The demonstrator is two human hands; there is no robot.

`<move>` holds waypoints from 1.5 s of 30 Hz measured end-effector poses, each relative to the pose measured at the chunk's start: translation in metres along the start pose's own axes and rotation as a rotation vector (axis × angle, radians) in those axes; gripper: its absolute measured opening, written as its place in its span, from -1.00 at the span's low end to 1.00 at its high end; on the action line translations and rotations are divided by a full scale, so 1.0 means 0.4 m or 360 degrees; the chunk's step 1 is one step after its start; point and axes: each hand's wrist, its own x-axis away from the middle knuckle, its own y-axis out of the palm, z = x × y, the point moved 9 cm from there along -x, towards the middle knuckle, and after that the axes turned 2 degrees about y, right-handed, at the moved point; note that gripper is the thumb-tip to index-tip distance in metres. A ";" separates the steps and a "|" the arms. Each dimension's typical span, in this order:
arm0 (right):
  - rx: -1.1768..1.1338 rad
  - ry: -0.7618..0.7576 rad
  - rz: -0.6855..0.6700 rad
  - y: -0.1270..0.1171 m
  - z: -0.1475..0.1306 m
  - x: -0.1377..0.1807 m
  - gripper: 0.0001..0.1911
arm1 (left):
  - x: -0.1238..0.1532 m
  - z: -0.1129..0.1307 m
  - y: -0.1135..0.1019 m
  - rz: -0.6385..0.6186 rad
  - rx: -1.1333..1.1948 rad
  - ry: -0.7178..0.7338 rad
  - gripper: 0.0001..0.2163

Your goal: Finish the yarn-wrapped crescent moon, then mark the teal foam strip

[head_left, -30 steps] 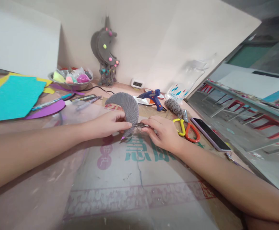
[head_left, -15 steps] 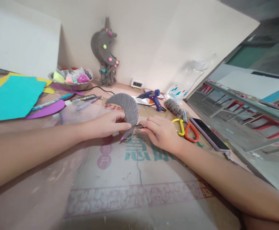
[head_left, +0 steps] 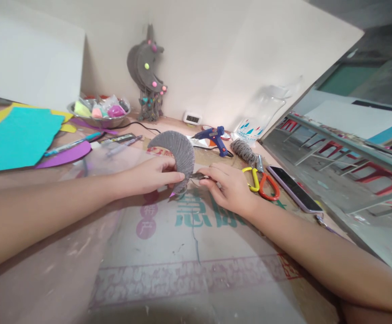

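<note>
A crescent moon shape wrapped in grey yarn (head_left: 182,155) is pinched near its lower end between the thumb and fingers of my left hand (head_left: 155,177). A small purple tip pokes out at its bottom. Just right of the crescent, my right hand (head_left: 228,185) is closed, with thumb and forefinger on a short grey length of yarn (head_left: 196,176) that reaches the crescent's outer edge. Most of what lies inside the right hand is hidden. Both hands are above a printed cardboard sheet (head_left: 169,245).
Behind the hands lie a blue glue gun (head_left: 216,135), a yarn bundle (head_left: 243,150) and a white digital clock (head_left: 192,118). Scissors (head_left: 268,186) and a phone (head_left: 293,189) lie right. Leftward are turquoise sheets (head_left: 20,139) and a metal bowl (head_left: 98,120). A decorated moon (head_left: 142,67) hangs behind.
My right hand has shifted very slightly right, away from the crescent, so a bit more of the grey yarn shows. My left hand and the crescent look unchanged.
</note>
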 end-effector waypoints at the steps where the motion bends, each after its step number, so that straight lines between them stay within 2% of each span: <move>1: -0.0012 0.0006 0.0001 0.000 0.001 0.001 -0.76 | -0.001 0.004 -0.001 0.0001 -0.0011 0.0025 -0.78; 13: 0.0086 -0.0052 -0.0020 0.003 -0.011 -0.002 -0.76 | -0.002 0.023 -0.004 0.0010 -0.0107 0.0157 -0.77; 28: 0.0065 -0.0049 -0.0054 0.008 -0.010 -0.002 -0.77 | 0.001 0.024 -0.005 0.0014 -0.0044 0.0147 -0.75; 31: -0.0054 0.0088 -0.0028 0.003 0.010 0.000 -0.75 | 0.000 0.022 -0.002 0.0005 -0.0024 0.0128 -0.73; 37: -0.0263 0.0599 0.0084 0.017 0.113 0.013 -0.69 | -0.007 0.005 0.001 0.0025 0.0017 0.0112 -0.71; 41: -0.0335 0.0639 0.0065 0.042 0.143 0.010 -0.60 | -0.008 -0.008 -0.008 0.0105 -0.0007 0.0031 -0.69; 45: -0.0411 0.0576 0.0107 0.033 0.132 0.004 -0.56 | -0.006 0.011 -0.022 0.0192 -0.0133 0.0092 -0.65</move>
